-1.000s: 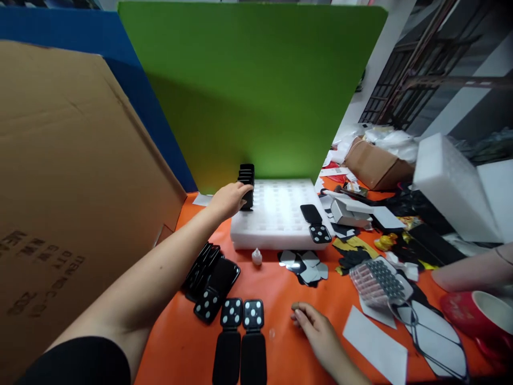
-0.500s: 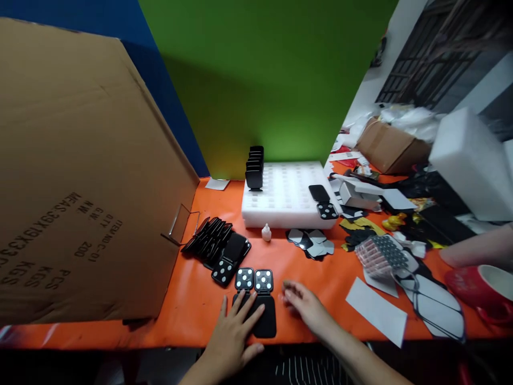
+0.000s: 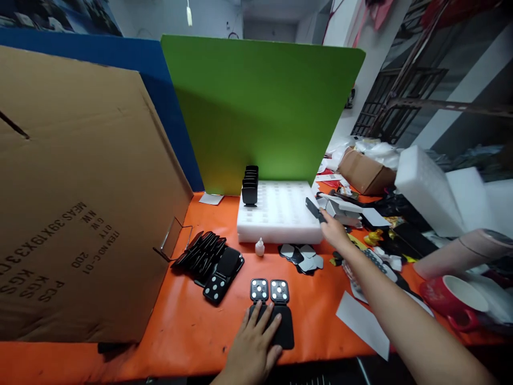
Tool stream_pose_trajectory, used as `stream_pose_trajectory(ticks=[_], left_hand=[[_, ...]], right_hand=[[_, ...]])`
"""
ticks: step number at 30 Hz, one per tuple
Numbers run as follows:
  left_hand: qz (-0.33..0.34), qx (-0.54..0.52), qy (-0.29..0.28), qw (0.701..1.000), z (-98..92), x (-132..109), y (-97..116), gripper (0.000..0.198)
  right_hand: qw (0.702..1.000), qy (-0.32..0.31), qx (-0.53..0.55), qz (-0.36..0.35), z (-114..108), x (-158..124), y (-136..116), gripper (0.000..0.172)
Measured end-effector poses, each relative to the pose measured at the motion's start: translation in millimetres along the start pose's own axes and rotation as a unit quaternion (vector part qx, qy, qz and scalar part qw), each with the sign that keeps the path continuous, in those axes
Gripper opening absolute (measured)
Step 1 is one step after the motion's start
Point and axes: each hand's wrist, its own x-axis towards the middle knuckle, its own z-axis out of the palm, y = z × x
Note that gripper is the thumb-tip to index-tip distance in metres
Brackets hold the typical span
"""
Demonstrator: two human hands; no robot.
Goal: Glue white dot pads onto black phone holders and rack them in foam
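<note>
My left hand (image 3: 254,345) lies flat, fingers spread, on two black compact cases (image 3: 276,315) that lie open at the near edge of the orange table (image 3: 188,321). Their upper halves carry white dots. My right hand (image 3: 332,230) reaches to the right side of the white foam tray (image 3: 280,216) and grips a black case (image 3: 313,208), lifting it tilted off the tray. A row of black cases (image 3: 249,184) stands upright in the tray's far left slots.
A pile of black cases (image 3: 208,259) lies left of centre, a small white bottle (image 3: 259,247) and loose mirror pieces (image 3: 304,256) in front of the tray. Big cardboard box (image 3: 80,203) left, green board (image 3: 264,107) behind, clutter, foam blocks and a red cup (image 3: 457,297) right.
My right hand left the table front, reached to the tray's right side and picked up the black case there. My left hand stays on the two open cases.
</note>
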Motion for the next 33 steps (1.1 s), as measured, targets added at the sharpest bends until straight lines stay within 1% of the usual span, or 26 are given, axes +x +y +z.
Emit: stream_pose_trajectory(ticks=[1, 2, 3, 4, 7, 9, 12, 14, 15, 16, 17, 18, 19, 20, 21, 22, 23, 24, 25, 27, 29, 31, 33], left_hand=[[0.003, -0.009, 0.0, 1.0, -0.4, 1, 0, 0.065], [0.006, -0.017, 0.0, 1.0, -1.1, 2, 0, 0.064], [0.009, -0.024, 0.0, 1.0, -2.0, 3, 0, 0.063], [0.011, -0.028, -0.001, 1.0, -2.7, 3, 0, 0.062], [0.011, -0.031, 0.0, 0.999, -2.9, 3, 0, 0.062], [0.009, -0.032, -0.003, 0.999, -1.8, 2, 0, 0.062], [-0.004, -0.057, -0.012, 0.998, -3.5, -1, 2, 0.06], [-0.036, -0.103, 0.006, 0.994, -10.4, 4, 3, 0.054], [-0.063, -0.141, 0.03, 0.988, -15.9, 10, 4, 0.051], [-0.096, -0.189, 0.061, 0.975, -22.6, 19, 4, 0.047], [-0.133, -0.251, 0.096, 0.954, -30.0, 32, 5, 0.045], [-0.17, -0.326, 0.133, 0.921, -37.6, 46, 6, 0.043], [-0.198, -0.409, 0.155, 0.877, -44.9, 61, 7, 0.044], [-0.209, -0.494, 0.159, 0.829, -51.2, 75, 8, 0.047], [-0.21, -0.556, 0.158, 0.788, -56.1, 87, 9, 0.05], [-0.212, -0.588, 0.161, 0.764, -59.3, 95, 10, 0.05], [-0.217, -0.597, 0.16, 0.756, -60.4, 98, 11, 0.047], [-0.226, -0.587, 0.156, 0.762, -59.6, 96, 12, 0.042], [-0.236, -0.568, 0.145, 0.775, -57.0, 89, 12, 0.037], [-0.257, -0.535, 0.105, 0.798, -48.0, 66, 14, 0.029], [-0.285, -0.533, 0.062, 0.794, -37.6, 39, 14, 0.028], [-0.334, -0.522, 0.041, 0.784, -29.4, 19, 17, 0.031], [-0.378, -0.518, 0.041, 0.766, -25.0, 9, 21, 0.034]], right_hand=[[0.999, 0.021, 0.043, 0.023, -5, -3, 4, 0.054], [0.995, 0.028, 0.084, 0.043, -10, -7, 8, 0.053], [0.99, 0.022, 0.126, 0.06, -14, -11, 12, 0.053], [0.981, 0.009, 0.177, 0.076, -18, -16, 14, 0.052], [0.934, -0.048, 0.335, 0.113, -24, -31, 19, 0.047], [0.917, -0.081, 0.371, 0.125, -27, -41, 18, 0.045], [0.9, -0.105, 0.394, 0.156, -31, -61, 11, 0.046], [0.885, -0.118, 0.41, 0.189, -32, -81, 3, 0.046], [0.874, -0.131, 0.418, 0.209, -31, -93, -3, 0.046], [0.862, -0.144, 0.428, 0.228, -29, -108, -8, 0.046], [0.849, -0.16, 0.439, 0.246, -25, -124, -13, 0.046], [0.836, -0.171, 0.451, 0.263, -21, -141, -18, 0.046], [0.824, -0.175, 0.462, 0.277, -15, -158, -22, 0.046], [0.815, -0.176, 0.471, 0.288, -9, -176, -25, 0.046], [0.808, -0.175, 0.477, 0.298, -3, -193, -26, 0.046], [0.803, -0.175, 0.479, 0.308, 3, -209, -26, 0.045], [0.8, -0.176, 0.477, 0.319, 9, -225, -24, 0.044], [0.798, -0.181, 0.47, 0.332, 13, -239, -20, 0.043], [0.795, -0.192, 0.458, 0.348, 17, -251, -15, 0.044], [0.778, -0.227, 0.441, 0.385, 21, -272, -1, 0.049], [0.745, -0.268, 0.446, 0.418, 23, -287, 13, 0.053], [0.714, -0.287, 0.467, 0.436, 26, -297, 24, 0.054], [0.707, -0.287, 0.479, 0.435, 30, -305, 31, 0.054]])
